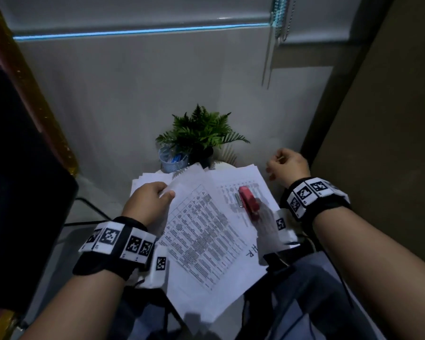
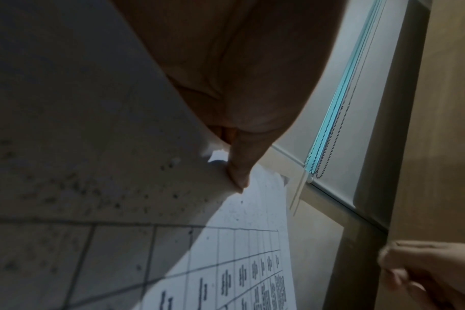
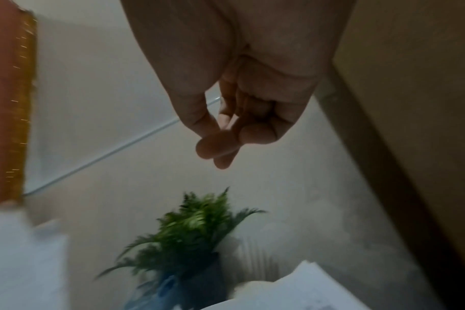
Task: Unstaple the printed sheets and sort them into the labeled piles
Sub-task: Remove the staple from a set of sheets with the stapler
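Observation:
A set of printed sheets [image 1: 206, 236] with a table of text lies slanted across the small table. My left hand [image 1: 166, 192] pinches its upper left corner between thumb and fingers; the left wrist view shows the thumb [image 2: 239, 178] pressed on that sheet [image 2: 252, 241]. My right hand [image 1: 276, 159] is raised off to the right of the papers, fingers curled, thumb against the fingertips [image 3: 218, 146]. A tiny pale sliver, apparently a staple, shows in that pinch. A red stapler-like tool [image 1: 249, 202] lies on the right-hand papers.
More white sheets lie behind my left hand [image 1: 147, 179] and under the red tool [image 1: 250, 177]; one bears a handwritten "HR" [image 1: 252, 251]. A potted fern [image 1: 199, 133] and a blue cup [image 1: 172, 159] stand at the back. A wall stands close on the right.

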A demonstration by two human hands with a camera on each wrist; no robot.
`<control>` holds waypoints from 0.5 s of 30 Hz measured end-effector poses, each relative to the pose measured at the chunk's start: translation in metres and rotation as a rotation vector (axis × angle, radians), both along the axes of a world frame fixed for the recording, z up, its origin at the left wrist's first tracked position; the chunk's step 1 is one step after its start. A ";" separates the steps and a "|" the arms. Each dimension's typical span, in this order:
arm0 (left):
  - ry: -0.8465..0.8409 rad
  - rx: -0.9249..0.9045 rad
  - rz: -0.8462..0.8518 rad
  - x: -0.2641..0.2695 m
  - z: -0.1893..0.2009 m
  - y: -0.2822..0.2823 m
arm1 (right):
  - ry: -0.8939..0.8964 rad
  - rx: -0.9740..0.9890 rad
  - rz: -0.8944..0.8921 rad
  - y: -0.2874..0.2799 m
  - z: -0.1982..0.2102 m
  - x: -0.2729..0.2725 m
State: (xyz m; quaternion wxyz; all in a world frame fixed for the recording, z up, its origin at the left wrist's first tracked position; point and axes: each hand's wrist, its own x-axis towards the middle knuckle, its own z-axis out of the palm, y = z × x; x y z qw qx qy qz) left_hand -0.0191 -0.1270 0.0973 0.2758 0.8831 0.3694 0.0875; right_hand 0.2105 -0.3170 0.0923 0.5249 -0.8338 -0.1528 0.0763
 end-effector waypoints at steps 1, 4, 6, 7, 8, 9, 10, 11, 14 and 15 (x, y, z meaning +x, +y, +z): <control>0.002 -0.001 0.006 -0.001 -0.002 0.000 | -0.008 -0.042 -0.036 -0.010 -0.001 0.010; 0.020 0.020 0.018 -0.001 -0.004 0.002 | -0.013 -0.146 -0.117 -0.035 -0.010 0.040; 0.021 0.022 0.011 -0.001 -0.006 0.007 | -0.007 -0.229 -0.146 -0.048 -0.018 0.058; 0.015 0.015 0.010 -0.001 -0.007 0.011 | 0.009 -0.264 -0.152 -0.052 -0.021 0.065; 0.006 0.009 0.010 -0.001 -0.008 0.013 | 0.016 -0.282 -0.166 -0.055 -0.024 0.071; 0.003 0.005 0.016 -0.001 -0.008 0.014 | 0.023 -0.298 -0.190 -0.058 -0.026 0.075; -0.004 0.009 0.022 -0.001 -0.008 0.014 | 0.019 -0.323 -0.214 -0.060 -0.025 0.076; -0.008 0.011 0.032 -0.001 -0.008 0.014 | 0.027 -0.340 -0.239 -0.061 -0.023 0.076; -0.038 0.013 0.044 -0.001 -0.008 0.013 | 0.071 -0.412 -0.260 -0.066 -0.024 0.083; -0.049 0.003 0.047 0.000 -0.008 0.012 | 0.080 -0.445 -0.262 -0.067 -0.023 0.084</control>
